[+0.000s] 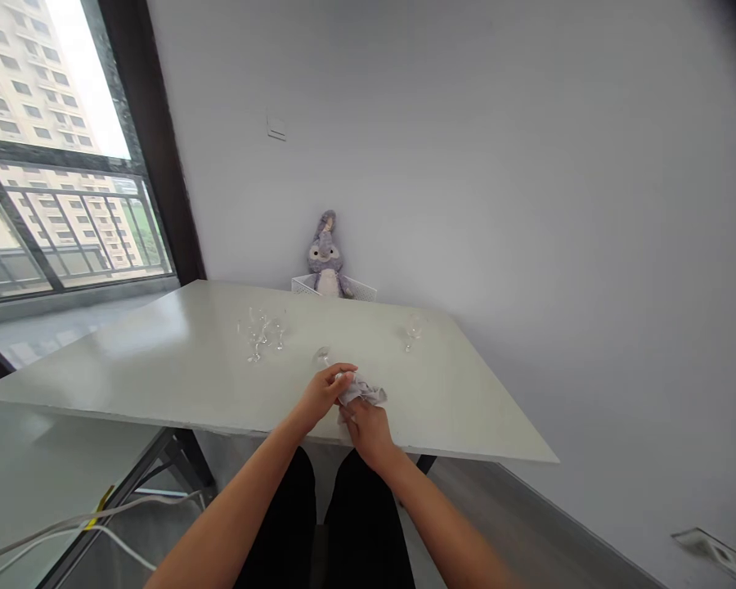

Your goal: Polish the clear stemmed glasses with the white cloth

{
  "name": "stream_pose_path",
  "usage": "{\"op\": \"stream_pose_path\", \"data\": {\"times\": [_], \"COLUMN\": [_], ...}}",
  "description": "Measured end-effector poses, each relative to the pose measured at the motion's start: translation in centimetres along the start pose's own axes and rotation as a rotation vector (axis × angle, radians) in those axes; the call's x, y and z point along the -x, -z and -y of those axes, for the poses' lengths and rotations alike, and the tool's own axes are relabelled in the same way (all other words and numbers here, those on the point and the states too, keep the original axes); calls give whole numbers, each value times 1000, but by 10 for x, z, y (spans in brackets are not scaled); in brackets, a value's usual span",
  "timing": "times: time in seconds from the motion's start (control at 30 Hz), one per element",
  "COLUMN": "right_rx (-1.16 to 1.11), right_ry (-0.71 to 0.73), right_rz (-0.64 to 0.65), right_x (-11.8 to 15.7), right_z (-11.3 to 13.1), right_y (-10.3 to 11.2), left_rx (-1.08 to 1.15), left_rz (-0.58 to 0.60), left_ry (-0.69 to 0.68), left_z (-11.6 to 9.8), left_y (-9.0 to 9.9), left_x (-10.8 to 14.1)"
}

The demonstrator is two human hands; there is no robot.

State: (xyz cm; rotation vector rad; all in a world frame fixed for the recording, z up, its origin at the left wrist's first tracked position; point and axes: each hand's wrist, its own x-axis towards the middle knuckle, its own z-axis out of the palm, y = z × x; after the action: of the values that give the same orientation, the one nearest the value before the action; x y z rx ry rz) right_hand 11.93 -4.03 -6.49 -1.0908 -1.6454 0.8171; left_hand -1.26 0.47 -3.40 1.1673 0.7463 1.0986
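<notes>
My left hand (322, 397) is closed around a clear stemmed glass (322, 353), which lies tilted with its round foot pointing away to the left. Its bowl is mostly covered by a pale grey-white cloth (368, 393). My right hand (368, 427) grips the bunched cloth against the bowl end, and its fingertips are partly hidden by the folds. Both hands are close together over the near edge of the table. Several clear stemmed glasses (256, 337) stand in a cluster to the left, and another stemmed glass (413, 331) stands alone on the right.
The white table (466, 409) stretches to the wall. Behind its far edge a grey plush rabbit (326, 258) sits in a white perforated basket (363, 290). White cables (67, 528) hang at lower left, below the window side. A lower surface (37, 474) lies beneath the table's left.
</notes>
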Motion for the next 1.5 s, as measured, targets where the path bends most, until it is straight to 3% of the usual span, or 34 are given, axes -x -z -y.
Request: {"op": "stream_pose_path", "data": {"times": [0.07, 0.23, 0.33, 0.43, 0.57, 0.63, 0.7, 0.77, 0.93, 1.0, 1.1, 1.23, 1.3, 1.4, 1.5], "right_rx": [-87, -945, -1118, -879, -260, 6, 126, 21, -770, -942, -750, 91, 338, 224, -112], "right_ry": [-55, -460, -535, -392, -126, 7, 79, 34, -329, -403, -307, 56, 158, 48, -177], "right_rz": [26, -6, -65, -54, -19, 13, 39, 54, 25, -1, 14, 8, 35, 90, 141], "right_x": [0, 1, 4, 11, 19, 21, 21, 19, 12, 11, 14, 13, 8, -3, -9], "right_z": [0, 21, 30, 28, 15, 8, 4, 5, 19, 25, 26, 15, 8, 4, 7], "right_y": [3, 8, 6, -2, -4, -1, 3, 7, 11, 11, 10, 13, 19, 31, 42], "left_rx": [-68, -22, 16, 33, 33, -45, -180, -293, -275, -272, -330, -491, -633, -1019, -1422], "left_rz": [5, 177, 206, 178, 182, 174, 162, 176, 322, 317, 258, 175, 139, -21, -139], "left_ry": [-2, -58, -58, -47, -11, 1, 12, 4, -73, -97, -131, -137, -128, -185, -472], "left_z": [0, -13, -15, -11, -5, -5, -6, -8, -15, -17, -18, -16, -16, -19, -24], "left_y": [3, 2, -1, -2, 0, 1, 3, 3, -1, -4, -6, -7, -6, -5, -2], "left_x": [0, 15, 20, 20, 19, 19, 19, 20, 26, 27, 26, 22, 22, 26, 30]}}
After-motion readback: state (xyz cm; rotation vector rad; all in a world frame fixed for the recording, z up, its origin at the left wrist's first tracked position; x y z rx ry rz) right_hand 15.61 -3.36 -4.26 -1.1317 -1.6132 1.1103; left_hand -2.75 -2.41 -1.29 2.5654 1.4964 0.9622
